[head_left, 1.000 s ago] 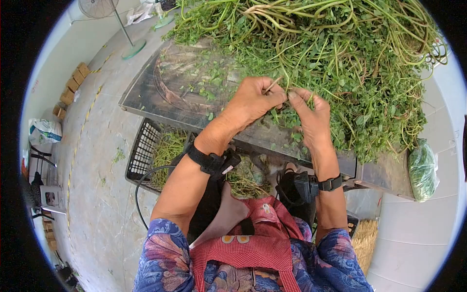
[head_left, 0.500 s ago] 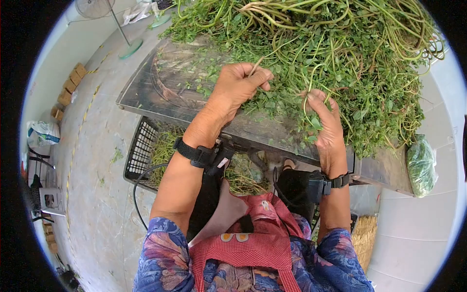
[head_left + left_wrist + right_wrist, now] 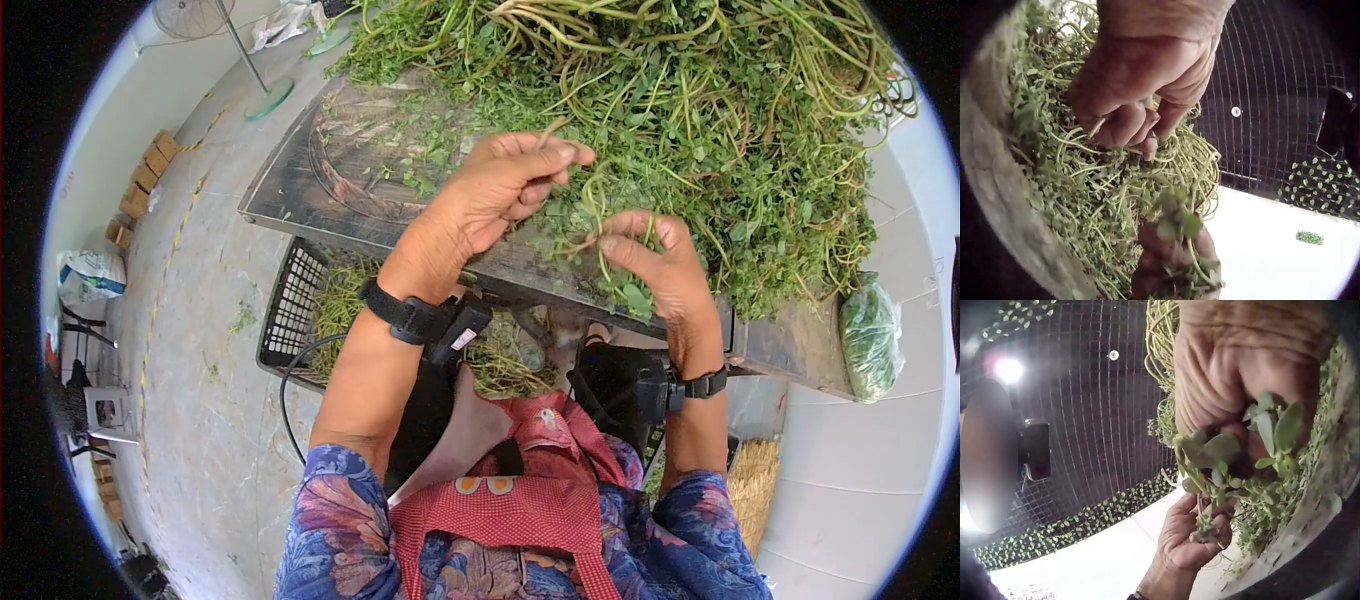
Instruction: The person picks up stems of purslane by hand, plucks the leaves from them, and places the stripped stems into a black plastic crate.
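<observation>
Sprig: a leafy green sprig (image 3: 634,297) is pinched in the right hand (image 3: 660,262), just above the near edge of the table (image 3: 365,190). Its leaves are small, smooth and rounded to paddle-shaped; they are borne on a slender, paler stem, bent where it rises past the fingertips.
Right-hand fingers: curled, with the sprig gripped by thumb and forefinger; leaves are seen spilling out below the palm in the right wrist view.
Stem piece: a thin, bare, pale brown stem piece (image 3: 549,130) is held in the left hand (image 3: 500,190), one end projecting beyond the thumb.
Left-hand fingers: curled inward, closed on the stem piece.
Heap: a thick heap of greens (image 3: 720,150) is spread over the table, tangled and leafy, with long yellow-green stems looped along its far side.
Tabletop: dark and worn, strewn with leaf bits at the left.
Crate: a black slotted crate (image 3: 290,300) is placed below the table edge, with yellowish-green cut stems (image 3: 340,297) inside.
Bag: greens are packed in a clear plastic bag (image 3: 868,340) at the table's right end.
</observation>
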Available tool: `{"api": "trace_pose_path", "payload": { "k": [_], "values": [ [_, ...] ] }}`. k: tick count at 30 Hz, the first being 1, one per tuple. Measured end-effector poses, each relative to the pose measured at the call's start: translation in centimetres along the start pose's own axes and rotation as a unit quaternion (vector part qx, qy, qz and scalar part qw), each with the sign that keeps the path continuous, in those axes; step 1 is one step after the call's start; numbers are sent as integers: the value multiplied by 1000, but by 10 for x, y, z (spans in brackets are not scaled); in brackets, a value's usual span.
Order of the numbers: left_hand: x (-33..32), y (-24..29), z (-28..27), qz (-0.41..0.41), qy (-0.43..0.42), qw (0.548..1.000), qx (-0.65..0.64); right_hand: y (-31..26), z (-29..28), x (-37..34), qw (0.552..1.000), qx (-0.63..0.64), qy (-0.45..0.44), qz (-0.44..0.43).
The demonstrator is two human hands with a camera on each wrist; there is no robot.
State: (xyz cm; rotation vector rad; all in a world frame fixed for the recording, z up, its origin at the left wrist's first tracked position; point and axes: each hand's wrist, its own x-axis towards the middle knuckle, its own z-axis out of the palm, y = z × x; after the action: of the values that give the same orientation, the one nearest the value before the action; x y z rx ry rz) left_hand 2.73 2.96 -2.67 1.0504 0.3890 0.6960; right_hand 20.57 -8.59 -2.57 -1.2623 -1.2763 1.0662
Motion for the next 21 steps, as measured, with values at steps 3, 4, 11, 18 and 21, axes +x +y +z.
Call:
{"api": "trace_pose_path", "payload": {
  "k": [3,4,11,18,21],
  "values": [
    [-3,7,-4,4,53,999,10,-2,0,-10,992,-119,-27,-16],
    [-3,7,-7,10,63,998,8,-1,-1,-13,988,-140,-57,-31],
    [-3,12,-11,32,115,993,21,11,2,-41,944,-246,-214,-61],
    [-2,8,-7,29,119,992,42,-16,-82,-49,866,-445,220,-61],
    [0,5,-4,22,115,992,55,4,-111,-42,749,-630,204,-27]
  ]
}}
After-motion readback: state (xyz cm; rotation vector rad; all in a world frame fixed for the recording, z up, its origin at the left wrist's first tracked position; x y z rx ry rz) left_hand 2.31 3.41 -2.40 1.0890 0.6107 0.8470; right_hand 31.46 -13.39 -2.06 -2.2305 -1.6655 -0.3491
